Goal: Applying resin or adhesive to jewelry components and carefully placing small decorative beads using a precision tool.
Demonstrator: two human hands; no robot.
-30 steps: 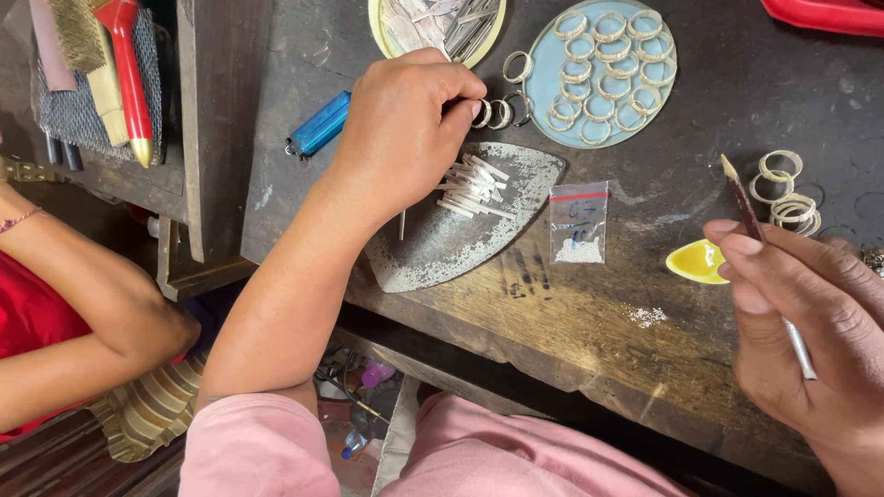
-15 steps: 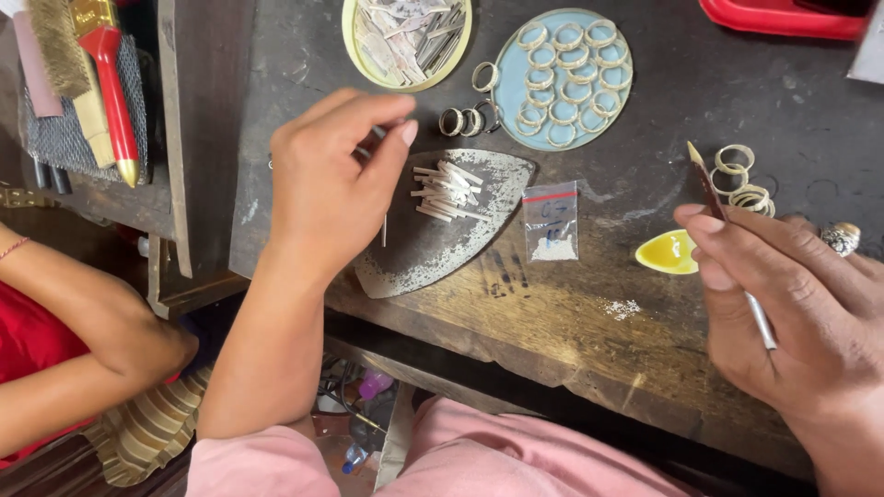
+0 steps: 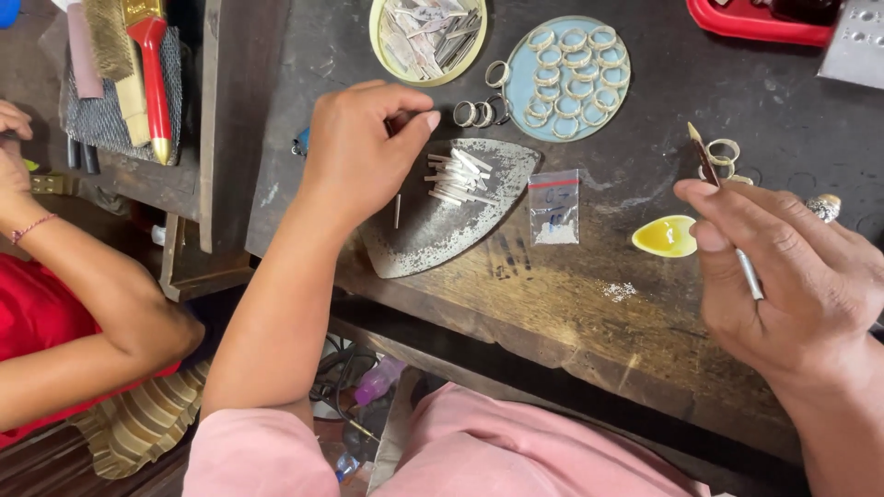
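From the head camera, the left hand (image 3: 364,147) hovers over the grey metal plate (image 3: 442,225), fingertips pinched just left of the small metal strips (image 3: 458,177); what they grip I cannot tell. The right hand (image 3: 792,276), near right, clasps a thin brush (image 3: 723,198) beside the yellow dish (image 3: 667,236).

A second ago the left hand (image 3: 364,152) lay flat over the top of the curved metal plate (image 3: 433,230), covering part of the pile of small metal strips (image 3: 459,177). It has since drawn back to the plate's upper left edge, fingers (image 3: 419,121) pinched together, so the whole pile shows. The right hand (image 3: 792,276) with its thin brush (image 3: 723,207) has lifted slightly higher.
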